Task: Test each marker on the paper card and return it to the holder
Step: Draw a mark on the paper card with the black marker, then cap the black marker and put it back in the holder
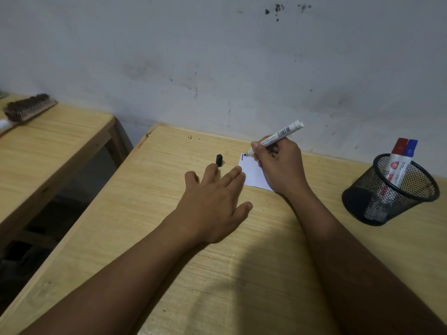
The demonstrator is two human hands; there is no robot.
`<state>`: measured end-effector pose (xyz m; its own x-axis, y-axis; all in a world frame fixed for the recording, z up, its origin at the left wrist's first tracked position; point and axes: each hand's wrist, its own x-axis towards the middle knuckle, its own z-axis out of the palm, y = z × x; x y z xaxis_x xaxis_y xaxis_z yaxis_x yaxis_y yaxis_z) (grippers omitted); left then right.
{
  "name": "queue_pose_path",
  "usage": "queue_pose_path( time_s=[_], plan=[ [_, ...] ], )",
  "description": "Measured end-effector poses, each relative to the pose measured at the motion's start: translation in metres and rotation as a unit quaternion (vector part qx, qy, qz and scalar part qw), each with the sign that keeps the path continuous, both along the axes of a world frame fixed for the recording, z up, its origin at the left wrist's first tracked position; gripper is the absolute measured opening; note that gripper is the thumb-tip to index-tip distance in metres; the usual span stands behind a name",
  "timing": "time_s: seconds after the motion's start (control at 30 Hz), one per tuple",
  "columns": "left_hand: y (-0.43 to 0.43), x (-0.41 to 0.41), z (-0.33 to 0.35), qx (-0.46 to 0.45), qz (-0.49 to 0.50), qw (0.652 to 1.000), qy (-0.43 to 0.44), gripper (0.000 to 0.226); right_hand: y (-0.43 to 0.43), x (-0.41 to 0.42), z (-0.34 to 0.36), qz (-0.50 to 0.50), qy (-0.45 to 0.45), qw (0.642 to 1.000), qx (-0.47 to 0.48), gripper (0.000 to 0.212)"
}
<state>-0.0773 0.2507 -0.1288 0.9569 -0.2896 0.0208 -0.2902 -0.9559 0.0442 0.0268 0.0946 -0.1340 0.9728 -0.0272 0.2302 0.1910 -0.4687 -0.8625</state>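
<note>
The right hand (278, 165) grips an uncapped white marker (275, 137), its dark tip touching the far left corner of a white paper card (252, 174) on the pale wooden table (169, 238). The left hand (212, 204) lies flat with fingers spread, holding nothing, fingertips on the card's edge, beside a small black cap (219, 160). At right, a black wire-mesh holder (389, 189) contains a red-capped marker (399, 151) and a blue-capped marker (410, 148).

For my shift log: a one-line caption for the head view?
Right hand presses marker to card; left hand steadies it; cap nearby.
</note>
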Motion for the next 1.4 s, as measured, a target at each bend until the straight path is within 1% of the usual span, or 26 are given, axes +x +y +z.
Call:
queue_pose_path(
  time_s=[0.2,0.4,0.47,0.57,0.67,0.73,0.8,0.87,0.93,1.0,1.1,1.17,1.2,1.23,1.27,1.3,1.33,1.37,1.4],
  plan=[
    [0.0,-0.001,0.001,-0.005,-0.002,1.0,-0.002,0.067,-0.001,-0.001,0.001,0.006,-0.005,1.0,-0.018,0.026],
    [0.0,0.0,0.001,-0.001,-0.001,1.0,0.003,0.065,-0.003,-0.001,0.001,0.015,-0.004,1.0,-0.006,0.021],
    [0.0,0.0,0.001,-0.001,-0.003,1.0,-0.003,0.065,-0.004,-0.003,0.002,0.009,-0.003,1.0,0.03,0.021],
    [0.001,0.0,0.001,-0.001,-0.002,1.0,-0.023,0.064,-0.005,-0.007,0.006,-0.006,-0.018,0.993,0.114,0.02],
    [0.0,0.0,0.0,-0.01,-0.004,0.997,-0.075,0.062,-0.007,-0.012,0.015,-0.02,-0.061,0.988,0.144,0.015],
    [0.0,0.002,0.003,-0.059,0.007,0.989,-0.136,0.06,-0.009,-0.014,0.023,-0.02,-0.07,0.984,0.163,0.013],
    [0.004,0.008,0.006,-0.109,0.039,0.971,-0.209,0.052,-0.011,-0.016,0.031,-0.012,-0.067,0.979,0.19,0.014],
    [0.011,0.02,0.008,-0.107,0.093,0.96,-0.24,0.042,-0.013,-0.021,0.039,0.001,-0.067,0.976,0.207,0.013],
    [0.015,0.03,0.008,-0.067,0.133,0.965,-0.218,0.035,-0.016,-0.029,0.046,0.008,-0.074,0.976,0.206,0.012],
    [0.015,0.038,0.009,-0.05,0.132,0.973,-0.184,0.032,-0.022,-0.04,0.052,0.011,-0.077,0.977,0.2,0.012],
    [0.014,0.039,0.022,-0.039,0.123,0.98,-0.15,0.036,-0.031,-0.056,0.058,0.015,-0.071,0.976,0.203,0.011],
    [0.013,0.038,0.033,-0.062,0.127,0.982,-0.126,0.031,-0.04,-0.066,0.063,0.018,-0.076,0.977,0.198,0.009],
    [0.011,0.038,0.037,-0.115,0.14,0.976,-0.122,0.027,-0.044,-0.071,0.067,0.021,-0.077,0.977,0.198,0.008],
    [0.006,0.035,0.044,-0.203,0.159,0.958,-0.122,0.022,-0.048,-0.074,0.071,0.024,-0.077,0.976,0.2,0.008],
    [-0.001,0.029,0.056,-0.329,0.177,0.922,-0.105,0.018,-0.052,-0.079,0.078,0.026,-0.078,0.975,0.206,0.007],
    [-0.009,0.022,0.072,-0.465,0.181,0.864,-0.071,0.016,-0.056,-0.084,0.086,0.027,-0.08,0.973,0.214,0.007],
    [-0.016,0.015,0.087,-0.584,0.173,0.793,-0.034,0.016,-0.059,-0.088,0.095,0.028,-0.082,0.971,0.223,0.008],
    [-0.024,0.008,0.103,-0.654,0.163,0.738,-0.005,0.014,-0.061,-0.094,0.105,0.029,-0.088,0.968,0.232,0.008],
    [-0.03,0.0,0.118,-0.691,0.156,0.705,0.026,0.013,-0.063,-0.1,0.115,0.03,-0.097,0.965,0.243,0.006]
  ],
)
